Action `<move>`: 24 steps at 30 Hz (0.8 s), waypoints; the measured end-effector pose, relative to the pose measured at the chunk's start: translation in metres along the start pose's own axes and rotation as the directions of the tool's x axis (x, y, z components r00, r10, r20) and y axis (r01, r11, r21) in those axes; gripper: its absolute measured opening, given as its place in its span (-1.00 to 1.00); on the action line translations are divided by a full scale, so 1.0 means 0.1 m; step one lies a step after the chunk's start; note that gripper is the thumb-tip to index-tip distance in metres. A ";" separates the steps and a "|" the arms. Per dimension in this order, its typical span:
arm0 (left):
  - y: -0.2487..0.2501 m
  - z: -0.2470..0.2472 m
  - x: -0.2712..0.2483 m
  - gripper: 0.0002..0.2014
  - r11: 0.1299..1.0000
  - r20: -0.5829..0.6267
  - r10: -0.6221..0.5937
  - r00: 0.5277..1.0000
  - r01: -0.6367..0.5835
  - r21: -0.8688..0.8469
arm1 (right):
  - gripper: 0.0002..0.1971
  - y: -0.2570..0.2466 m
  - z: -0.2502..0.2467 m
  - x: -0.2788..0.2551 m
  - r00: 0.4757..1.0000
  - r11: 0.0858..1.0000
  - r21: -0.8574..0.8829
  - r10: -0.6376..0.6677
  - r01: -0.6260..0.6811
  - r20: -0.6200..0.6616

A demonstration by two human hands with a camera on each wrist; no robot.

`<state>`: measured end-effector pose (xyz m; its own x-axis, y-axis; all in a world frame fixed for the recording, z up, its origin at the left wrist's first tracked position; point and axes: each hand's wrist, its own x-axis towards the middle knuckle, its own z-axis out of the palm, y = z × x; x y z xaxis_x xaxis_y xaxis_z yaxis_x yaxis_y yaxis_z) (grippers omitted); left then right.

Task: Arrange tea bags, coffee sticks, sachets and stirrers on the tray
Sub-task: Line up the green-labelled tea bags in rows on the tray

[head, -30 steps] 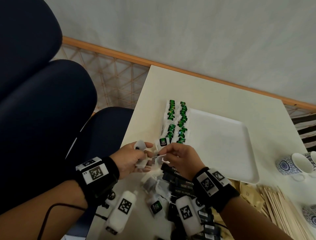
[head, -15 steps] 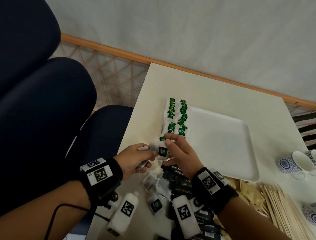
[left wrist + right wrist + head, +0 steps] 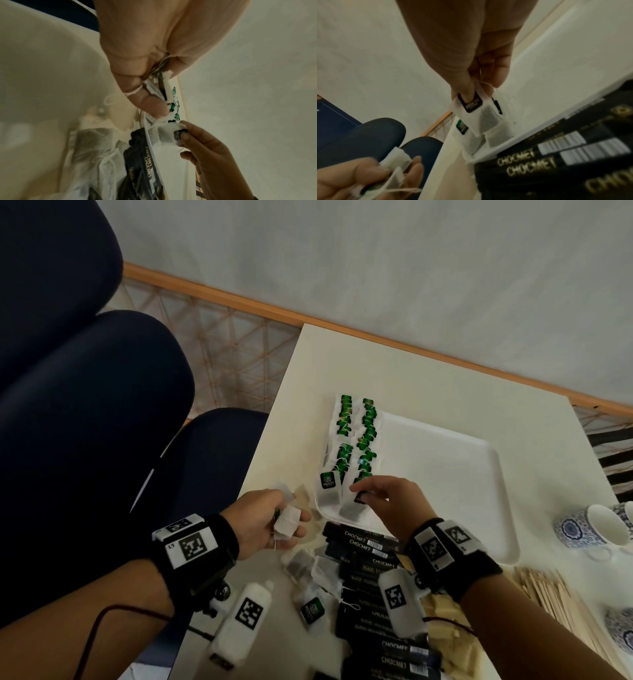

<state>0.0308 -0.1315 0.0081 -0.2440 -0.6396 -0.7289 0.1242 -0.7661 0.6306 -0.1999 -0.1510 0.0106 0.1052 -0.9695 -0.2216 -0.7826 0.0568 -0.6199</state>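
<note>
A white tray (image 3: 445,474) lies on the table with two rows of green-tagged tea bags (image 3: 356,436) along its left edge. My right hand (image 3: 363,491) pinches one tea bag (image 3: 471,108) by its dark tag, low over the near left corner of the tray, at the near end of the right row. My left hand (image 3: 284,518) stays left of the tray and grips a small bunch of tea bags (image 3: 287,520), strings dangling. Black Chocmet coffee sticks (image 3: 363,546) lie just in front of the tray.
Loose tea bags (image 3: 308,570) and more black sticks (image 3: 394,655) are heaped on the near table. Wooden stirrers (image 3: 555,601) and pale sachets (image 3: 445,621) lie at the right. Blue-patterned cups (image 3: 589,525) stand by the tray's right side. Dark chairs (image 3: 85,405) stand left of the table.
My right hand took one tea bag from the bunch in my left hand and carried it right and forward onto the tray corner. My left hand drew back slightly with the others.
</note>
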 end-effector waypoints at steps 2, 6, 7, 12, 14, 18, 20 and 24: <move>0.00 0.00 0.01 -0.77 0.999 0.005 0.001 1.000 -0.001 0.033 | -0.77 0.04 -0.02 0.05 0.996 0.998 -0.056 0.040 -0.035 0.082; -0.01 0.01 0.03 -0.81 0.995 0.029 0.010 1.000 -0.013 0.103 | -0.77 0.05 -0.02 0.14 0.991 0.993 -0.093 0.081 -0.071 0.105; -0.01 0.00 0.04 -0.80 0.992 0.035 0.012 0.999 -0.017 0.121 | -0.77 0.05 -0.02 0.16 0.992 0.993 -0.098 0.081 -0.072 0.098; 0.01 0.01 0.07 -0.72 0.983 0.029 0.031 0.999 -0.035 0.180 | -0.78 0.04 0.00 0.20 0.993 0.995 -0.085 0.064 -0.056 0.095; 0.01 0.03 0.07 -0.73 0.978 0.022 0.036 0.999 -0.039 0.206 | -0.79 0.04 0.01 0.20 0.990 0.996 -0.076 0.062 -0.053 0.126; 0.04 0.07 0.07 -0.70 0.975 0.017 0.017 1.000 -0.020 0.220 | -0.77 0.04 0.03 0.19 0.982 0.993 -0.097 0.079 -0.063 0.170; 0.05 0.09 0.07 -0.68 0.978 0.021 -0.005 1.000 0.001 0.211 | -0.78 0.06 0.03 0.19 0.990 0.992 -0.119 0.058 -0.043 0.125; 0.06 0.12 0.06 -0.66 0.987 0.017 -0.043 0.999 0.040 0.153 | -0.80 0.05 0.03 0.15 0.996 0.998 -0.036 -0.059 0.057 -0.067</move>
<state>0.0184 -0.1395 0.0111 -0.2651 -0.6049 -0.7508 -0.0345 -0.7722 0.6344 -0.2008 -0.1644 0.0016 0.1098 -0.9850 -0.1334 -0.7968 -0.0070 -0.6042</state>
